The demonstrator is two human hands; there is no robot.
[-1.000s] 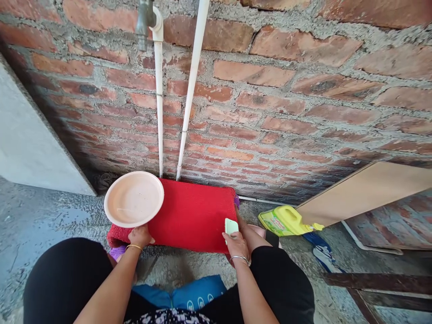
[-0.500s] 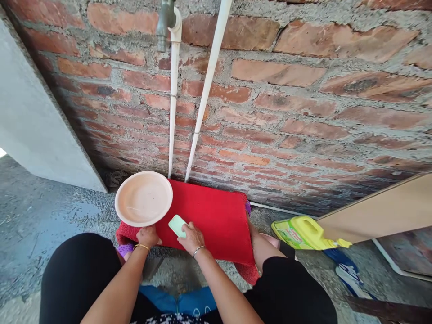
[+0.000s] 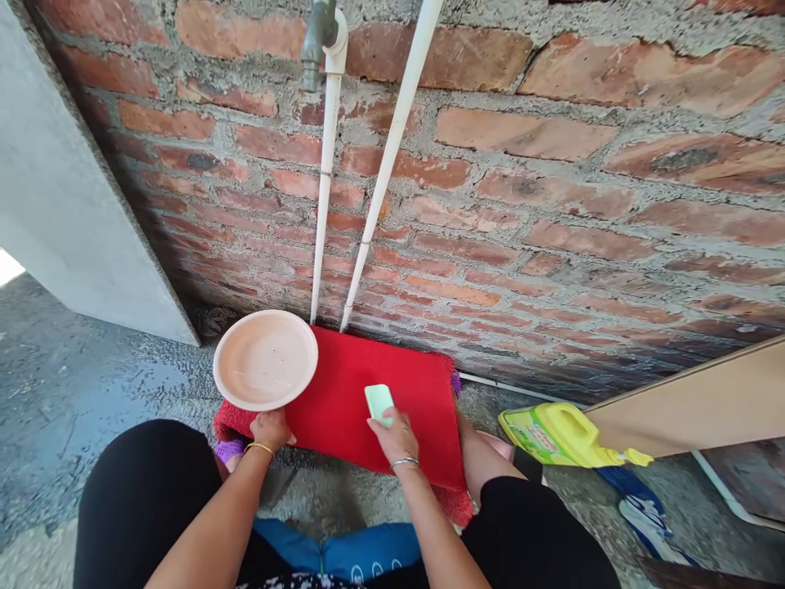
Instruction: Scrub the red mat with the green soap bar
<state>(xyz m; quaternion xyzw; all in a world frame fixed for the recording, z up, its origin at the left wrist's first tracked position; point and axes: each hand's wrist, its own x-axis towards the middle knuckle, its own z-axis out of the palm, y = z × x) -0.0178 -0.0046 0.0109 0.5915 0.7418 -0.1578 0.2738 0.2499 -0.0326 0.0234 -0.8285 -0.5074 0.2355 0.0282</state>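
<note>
Brick wall (image 3: 552, 204) behind, red mat (image 3: 343, 409) at its foot. Left hand (image 3: 270, 427) grips peach plate (image 3: 265, 360) by its rim over mat's left edge. Right hand (image 3: 396, 435) holds pale green sponge (image 3: 379, 402) against mat.

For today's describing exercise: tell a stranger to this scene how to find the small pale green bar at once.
Start at the brick wall and follow the two white pipes down to the red mat at its foot. Over the mat's near edge, the right hand holds the green bar. It is the only small mint-green block; the pink plate in the left hand is round and larger.
</note>
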